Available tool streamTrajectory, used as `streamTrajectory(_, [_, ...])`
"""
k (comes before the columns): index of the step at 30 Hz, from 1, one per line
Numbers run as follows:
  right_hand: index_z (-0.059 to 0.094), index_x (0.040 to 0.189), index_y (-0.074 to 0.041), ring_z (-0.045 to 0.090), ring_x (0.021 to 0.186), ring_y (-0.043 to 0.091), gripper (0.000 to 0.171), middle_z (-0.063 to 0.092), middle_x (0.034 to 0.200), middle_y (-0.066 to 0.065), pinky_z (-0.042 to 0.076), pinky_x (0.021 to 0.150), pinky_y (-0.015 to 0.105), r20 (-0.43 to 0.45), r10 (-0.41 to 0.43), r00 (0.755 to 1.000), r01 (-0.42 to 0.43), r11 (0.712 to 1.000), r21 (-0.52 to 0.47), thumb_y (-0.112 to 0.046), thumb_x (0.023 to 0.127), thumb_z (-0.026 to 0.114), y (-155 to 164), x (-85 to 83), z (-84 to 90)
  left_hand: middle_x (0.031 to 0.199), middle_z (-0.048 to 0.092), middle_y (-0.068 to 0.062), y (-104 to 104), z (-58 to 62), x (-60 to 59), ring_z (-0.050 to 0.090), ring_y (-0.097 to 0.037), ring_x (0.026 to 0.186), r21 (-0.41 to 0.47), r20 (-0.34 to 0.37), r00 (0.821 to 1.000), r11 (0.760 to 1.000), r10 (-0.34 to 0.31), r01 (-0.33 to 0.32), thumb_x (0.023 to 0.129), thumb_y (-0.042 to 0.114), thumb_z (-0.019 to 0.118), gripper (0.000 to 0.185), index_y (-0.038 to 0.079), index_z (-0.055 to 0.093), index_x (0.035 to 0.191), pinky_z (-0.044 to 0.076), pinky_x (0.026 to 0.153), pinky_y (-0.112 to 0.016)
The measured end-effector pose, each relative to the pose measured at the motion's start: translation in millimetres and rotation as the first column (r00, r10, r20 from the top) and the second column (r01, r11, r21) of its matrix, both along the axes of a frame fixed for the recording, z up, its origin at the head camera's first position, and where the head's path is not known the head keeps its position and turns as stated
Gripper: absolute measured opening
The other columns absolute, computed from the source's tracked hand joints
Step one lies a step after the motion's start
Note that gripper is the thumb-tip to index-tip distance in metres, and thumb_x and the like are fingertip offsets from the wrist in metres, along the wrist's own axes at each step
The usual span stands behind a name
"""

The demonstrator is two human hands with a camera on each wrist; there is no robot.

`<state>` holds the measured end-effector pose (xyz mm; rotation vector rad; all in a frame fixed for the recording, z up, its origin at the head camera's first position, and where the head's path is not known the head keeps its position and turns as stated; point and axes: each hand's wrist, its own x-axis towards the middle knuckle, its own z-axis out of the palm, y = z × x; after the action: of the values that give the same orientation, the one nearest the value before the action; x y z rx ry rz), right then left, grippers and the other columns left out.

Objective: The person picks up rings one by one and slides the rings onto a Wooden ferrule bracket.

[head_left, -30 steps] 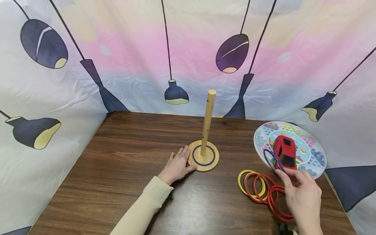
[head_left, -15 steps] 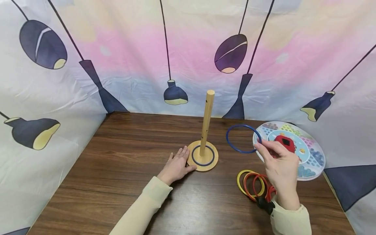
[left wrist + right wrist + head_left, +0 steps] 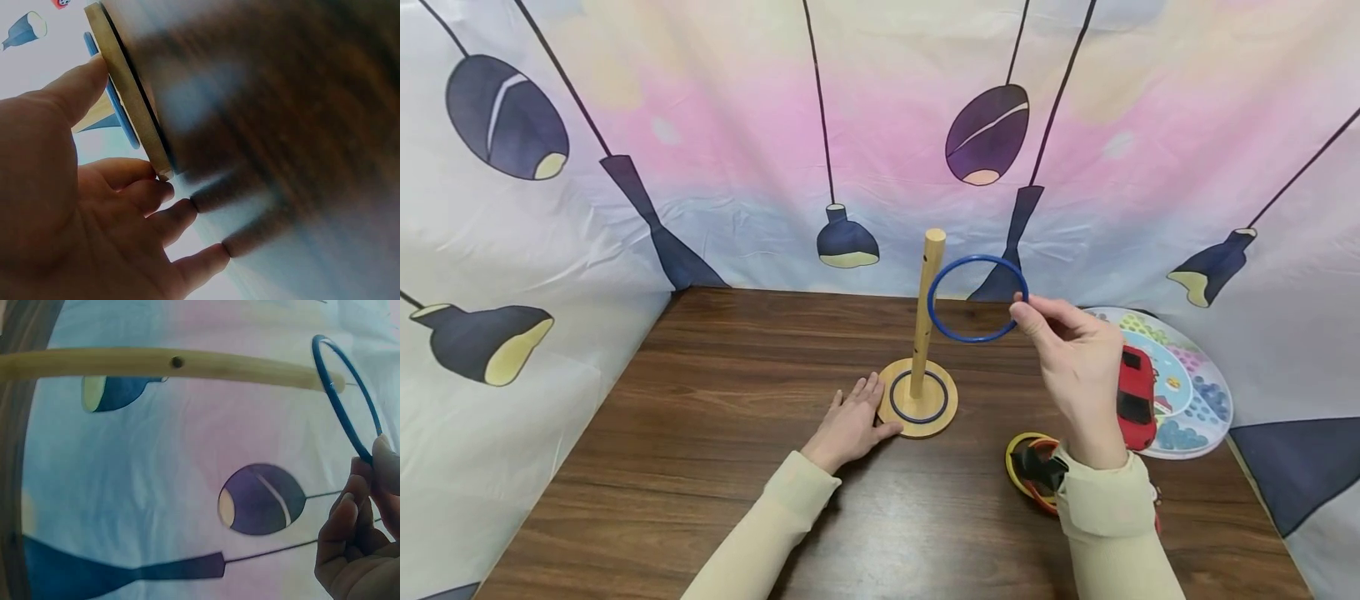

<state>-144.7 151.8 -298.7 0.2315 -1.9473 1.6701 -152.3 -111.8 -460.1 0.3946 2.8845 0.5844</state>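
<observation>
My right hand point(image 3: 1078, 367) pinches a blue ring point(image 3: 976, 339) by its right edge, between thumb and fingertips. The ring hangs in the air beside the upper part of a wooden post point(image 3: 927, 292); its left edge overlaps the post in the head view. In the right wrist view, the blue ring point(image 3: 342, 419) crosses in front of the post's tip. A second blue ring point(image 3: 917, 421) lies flat around the post's foot on the round wooden base point(image 3: 951, 408). My left hand point(image 3: 848, 425) rests against the base's left rim, thumb and fingers spread along it.
Yellow point(image 3: 1015, 475) and red rings lie on the brown table point(image 3: 715, 417), partly hidden under my right forearm. At the right, a red toy car point(image 3: 1137, 408) sits on a round patterned board point(image 3: 1195, 433). A printed curtain point(image 3: 737, 125) hangs behind.
My right hand has carried the blue ring up and left from over the red car to beside the post. The left hand has stayed at the base.
</observation>
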Motion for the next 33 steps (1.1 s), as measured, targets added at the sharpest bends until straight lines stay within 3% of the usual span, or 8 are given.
streamTrajectory(5, [0.078, 0.099, -0.001, 0.066, 0.078, 0.015, 0.019, 0.075, 0.088, 0.000, 0.051, 0.065, 0.019, -0.022, 0.083, 0.996, -0.084, 0.995, -0.050, -0.011, 0.083, 0.078, -12, -8.9, 15.7, 0.159, 0.021, -0.014, -1, -0.5, -0.1, 0.019, -0.030, 0.146, -0.004, -0.002, 1.000, 1.000, 0.004, -0.004, 0.093, 0.052, 0.058, 0.084, 0.001, 0.028, 0.152, 0.017, 0.113, -0.059])
streamTrajectory(11, [0.079, 0.099, -0.006, 0.066, 0.073, 0.015, 0.022, 0.073, 0.080, -0.002, 0.051, 0.064, 0.022, 0.017, 0.085, 0.996, -0.085, 0.996, -0.018, -0.021, 0.083, 0.079, -24, -19.9, 22.4, 0.159, 0.021, -0.014, 0, -0.5, 0.6, 0.020, -0.031, 0.146, -0.004, -0.002, 1.000, 1.000, 0.003, -0.003, 0.093, 0.052, 0.059, 0.084, 0.001, 0.028, 0.152, 0.018, 0.113, -0.059])
streamTrajectory(23, [0.079, 0.097, -0.008, 0.064, 0.073, 0.021, 0.031, 0.071, 0.077, 0.004, 0.050, 0.060, 0.025, 0.125, 0.123, 0.984, -0.129, 0.991, 0.035, -0.035, 0.082, 0.079, -35, -38.6, 8.2, 0.158, 0.022, -0.014, 1, -2.1, 1.2, 0.021, -0.030, 0.145, -0.010, -0.010, 1.000, 1.000, 0.000, 0.000, 0.093, 0.053, 0.058, 0.084, 0.001, 0.029, 0.152, 0.019, 0.112, -0.059])
streamTrajectory(27, [0.079, 0.100, -0.012, 0.061, 0.076, 0.019, 0.036, 0.072, 0.085, 0.004, 0.048, 0.061, 0.025, 0.246, 0.100, 0.964, -0.137, 0.981, 0.140, -0.043, 0.083, 0.075, -34, -41.9, -1.1, 0.159, 0.022, -0.013, 0, -2.2, 0.4, 0.021, -0.029, 0.145, -0.018, -0.010, 1.000, 1.000, 0.000, -0.001, 0.093, 0.054, 0.058, 0.085, 0.002, 0.028, 0.152, 0.019, 0.112, -0.059])
streamTrajectory(33, [0.078, 0.103, -0.015, 0.063, 0.089, 0.019, 0.036, 0.073, 0.098, 0.003, 0.049, 0.069, 0.034, 0.400, 0.062, 0.915, -0.212, 0.916, 0.342, -0.046, 0.086, 0.071, -31, -46.4, -22.2, 0.158, 0.022, -0.014, 0, -1.4, -1.2, 0.021, -0.030, 0.145, -0.020, -0.015, 1.000, 1.000, -0.004, 0.004, 0.093, 0.054, 0.058, 0.085, 0.001, 0.029, 0.152, 0.019, 0.112, -0.059])
